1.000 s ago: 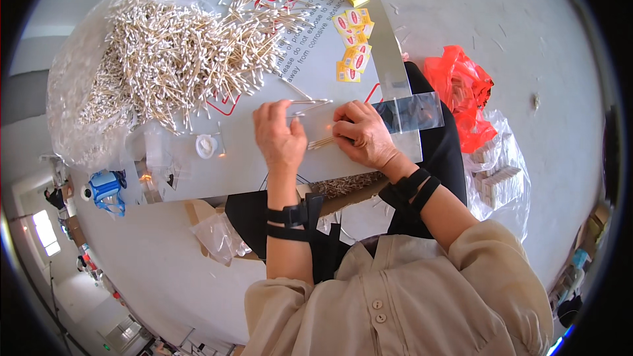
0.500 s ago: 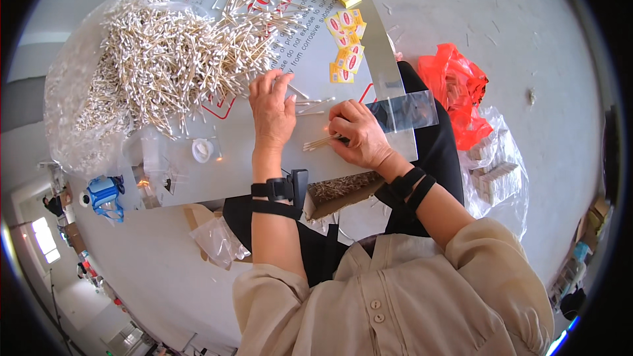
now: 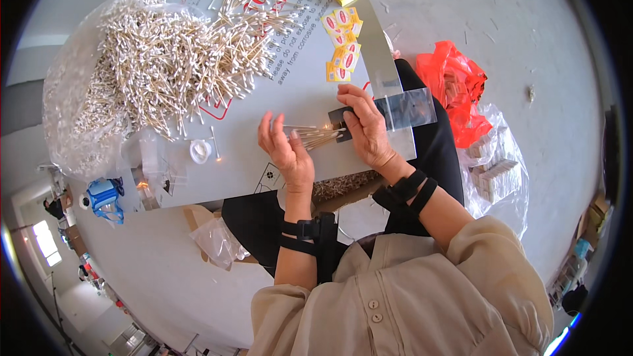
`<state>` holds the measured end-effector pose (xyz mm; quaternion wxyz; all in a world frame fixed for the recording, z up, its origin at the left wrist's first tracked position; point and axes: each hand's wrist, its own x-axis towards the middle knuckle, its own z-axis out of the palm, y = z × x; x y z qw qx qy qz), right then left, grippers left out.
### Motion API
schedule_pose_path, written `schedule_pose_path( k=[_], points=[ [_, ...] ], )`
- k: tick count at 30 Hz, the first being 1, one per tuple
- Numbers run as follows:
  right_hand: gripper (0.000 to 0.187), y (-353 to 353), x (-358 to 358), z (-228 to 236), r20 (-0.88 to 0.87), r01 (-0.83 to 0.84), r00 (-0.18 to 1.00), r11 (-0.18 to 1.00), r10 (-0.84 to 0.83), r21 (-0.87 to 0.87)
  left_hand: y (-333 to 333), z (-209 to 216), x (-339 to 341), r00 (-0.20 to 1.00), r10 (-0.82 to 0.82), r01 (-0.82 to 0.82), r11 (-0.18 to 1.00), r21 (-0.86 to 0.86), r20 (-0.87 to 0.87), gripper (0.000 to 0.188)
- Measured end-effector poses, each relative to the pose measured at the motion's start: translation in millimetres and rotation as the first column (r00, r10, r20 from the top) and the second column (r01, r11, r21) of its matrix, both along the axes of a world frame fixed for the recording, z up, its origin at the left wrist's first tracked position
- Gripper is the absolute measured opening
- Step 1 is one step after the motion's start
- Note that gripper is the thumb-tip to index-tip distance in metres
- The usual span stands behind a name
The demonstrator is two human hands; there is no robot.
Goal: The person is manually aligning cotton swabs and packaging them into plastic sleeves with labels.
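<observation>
A small bundle of cotton swabs (image 3: 318, 137) lies on the grey sheet-covered table (image 3: 237, 151) between my hands. My left hand (image 3: 288, 155) is at the bundle's left ends, its fingers raised and apart. At the other ends is my right hand (image 3: 370, 130), fingers stretched and apart, thumb beside a dark strip (image 3: 337, 117). A clear plastic sleeve (image 3: 415, 111) extends rightward from behind this hand past the table's edge. One loose swab (image 3: 215, 143) lies beside a small white round container (image 3: 200, 151). The right hand partly hides the strip.
A large heap of cotton swabs (image 3: 165, 59) spills from a clear bag at the far left. Yellow small boxes (image 3: 343, 43) lie far right on the table. Beyond its right edge are a red plastic bag (image 3: 455, 92) and a clear bag of white packs (image 3: 498, 175).
My left hand has come nearer from beside the heap to the bundle. My right hand's fingers have opened, and the bundle now lies between both hands. Loose swabs near the left hand have been gathered in.
</observation>
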<state>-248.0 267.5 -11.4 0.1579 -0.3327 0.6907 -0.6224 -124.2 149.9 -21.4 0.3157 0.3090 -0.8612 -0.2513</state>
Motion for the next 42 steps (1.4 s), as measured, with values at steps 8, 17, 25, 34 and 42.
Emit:
schedule_pose_path(
  k=[8, 17, 25, 34, 42],
  points=[
    [0.032, -14.2, 40.8, -0.2, 0.189, 0.067, 0.980, 0.995, -0.053, -0.067, 8.8, -3.7, -17.4, 0.983, 0.027, 0.038, 0.938, 0.343, -0.182, 0.038],
    [0.032, 2.3, 9.7, -4.1, -0.118, 0.026, 0.993, 0.996, -0.016, 0.083, -22.3, -0.4, -16.4, 0.982, 0.066, -0.037, 0.986, 0.162, -0.176, 0.043],
    [0.032, -0.7, 12.2, -1.4, -0.261, -0.059, 0.960, 0.985, 0.100, 0.159, -160.2, 1.9, -20.8, 0.949, 0.132, -0.133, 0.991, -0.016, 0.288, 0.041],
    [0.030, 0.5, 9.3, -3.3, -0.265, -0.057, 0.959, 0.986, 0.098, 0.156, -130.7, 10.6, -32.4, 0.948, 0.122, -0.054, 0.972, -0.227, 0.293, 0.021],
    [0.032, 0.0, 10.0, -3.7, -0.284, -0.067, 0.953, 0.987, 0.106, 0.144, -115.7, 29.3, -44.5, 0.883, -0.250, 0.293, 0.955, -0.051, 0.397, 0.015]
  ],
)
